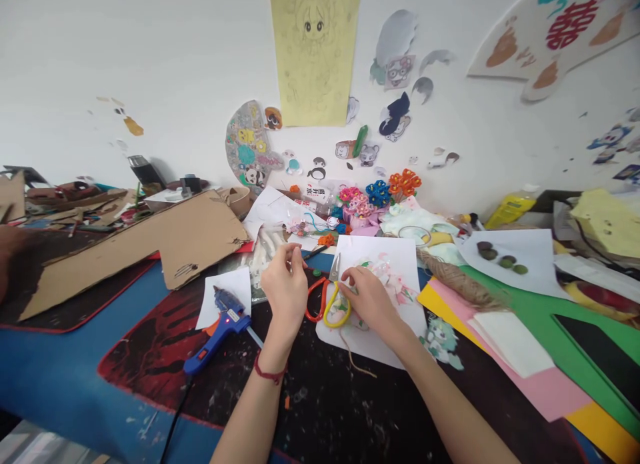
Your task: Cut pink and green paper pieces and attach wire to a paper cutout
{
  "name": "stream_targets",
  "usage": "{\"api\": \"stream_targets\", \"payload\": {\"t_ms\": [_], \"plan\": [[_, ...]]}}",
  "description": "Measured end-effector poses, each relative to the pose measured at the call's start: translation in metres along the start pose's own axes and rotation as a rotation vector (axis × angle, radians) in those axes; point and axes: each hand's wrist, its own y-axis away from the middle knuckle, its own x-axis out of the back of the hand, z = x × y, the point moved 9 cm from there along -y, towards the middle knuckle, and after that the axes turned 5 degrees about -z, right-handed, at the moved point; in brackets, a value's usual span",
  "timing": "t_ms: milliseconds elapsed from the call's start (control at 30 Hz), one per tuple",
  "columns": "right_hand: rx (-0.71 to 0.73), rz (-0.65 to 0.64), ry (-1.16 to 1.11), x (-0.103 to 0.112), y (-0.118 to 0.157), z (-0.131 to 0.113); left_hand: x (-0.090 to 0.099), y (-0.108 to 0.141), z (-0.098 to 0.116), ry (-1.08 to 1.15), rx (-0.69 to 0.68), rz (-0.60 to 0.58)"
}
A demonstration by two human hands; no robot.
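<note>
My left hand (286, 277) is raised above the dark mat (310, 397), its fingers bent together in a pinch; anything held there is too small to make out. To its right, a pair of scissors (335, 271) with one red and one yellow handle points away from me. The thumb and bent fingers of my right hand (370, 297) are at the yellow handle. Beneath that hand is a white sheet (405, 254) bearing pink and green pieces, partly covered by it. A short length of twine (357, 364) trails off the sheet's near edge onto the mat.
A blue glue gun (217, 341) lies left of my forearm, its cord running toward me. Cut cardboard (150, 237) is behind it. Yarn flowers (377, 194) stand at the back. On the right are a twine bundle (460, 281), coloured paper (555, 391) and a dark phone-like slab (600, 357).
</note>
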Motion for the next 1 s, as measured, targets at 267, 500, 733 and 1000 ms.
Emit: {"api": "stream_targets", "payload": {"t_ms": [267,500,733,1000], "plan": [[-0.245,-0.212,0.042,-0.023,-0.042,0.018,-0.013,0.007,0.004,-0.185,-0.07,-0.321],[-0.298,-0.331,-0.253,-0.023,-0.049,0.026,-0.003,0.055,0.009,-0.524,-0.353,-0.46],[-0.312,-0.254,-0.724,-0.024,-0.037,0.014,0.007,0.089,0.006,-0.621,-0.44,-0.418],[-0.355,-0.151,-1.194,-0.04,-0.036,0.007,0.008,0.102,-0.006,-0.587,-0.341,-0.428]]}}
